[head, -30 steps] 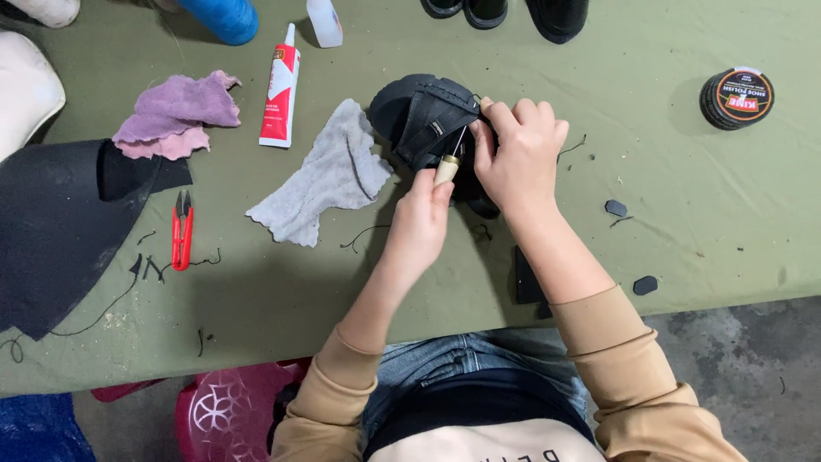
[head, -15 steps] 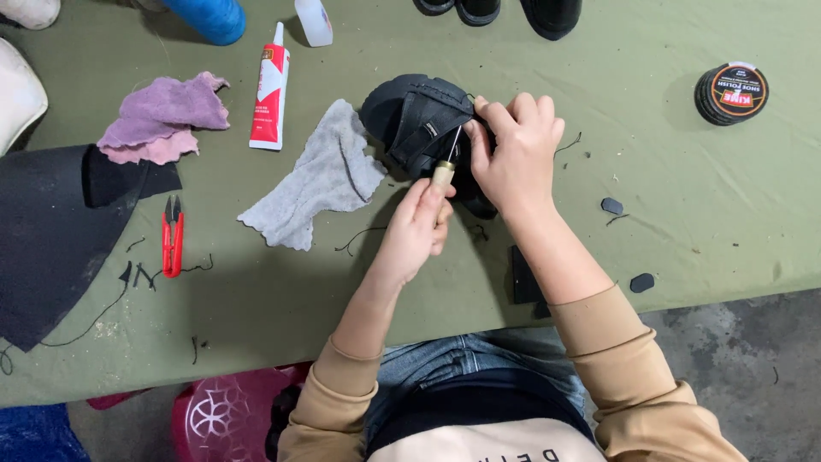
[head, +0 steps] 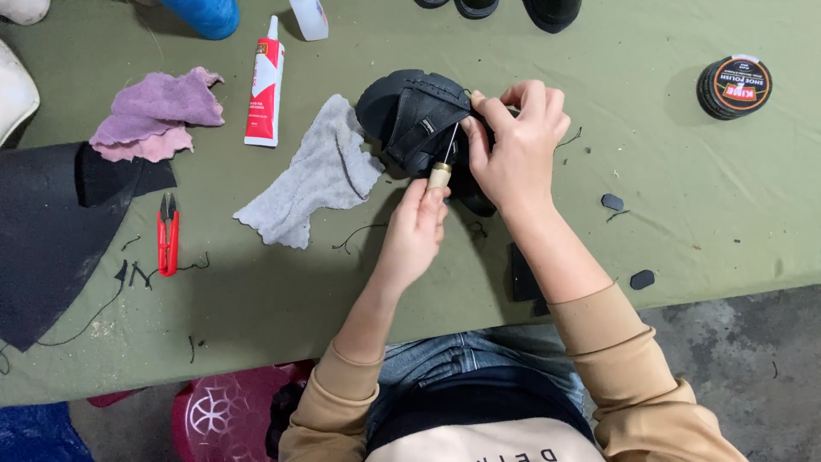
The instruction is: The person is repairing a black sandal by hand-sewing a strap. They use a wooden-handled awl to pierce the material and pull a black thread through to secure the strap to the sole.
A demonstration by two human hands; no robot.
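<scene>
Head view: right hand [head: 513, 141] clamps the stiff, light black shoe [head: 419, 115] by its upper; left hand [head: 416, 229] closed on the awl [head: 443, 164] handle.

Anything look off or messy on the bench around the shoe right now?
Mostly loose scraps: black thread bits lie strewn on the green table, and small dark offcuts sit right of the black shoe. The left hand holds an awl; the right hand grips the shoe.

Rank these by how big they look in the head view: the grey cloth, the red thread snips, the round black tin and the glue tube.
1. grey cloth
2. glue tube
3. red thread snips and round black tin: the snips longer but thin, the tin shorter but wider, too alike to rank.
</scene>
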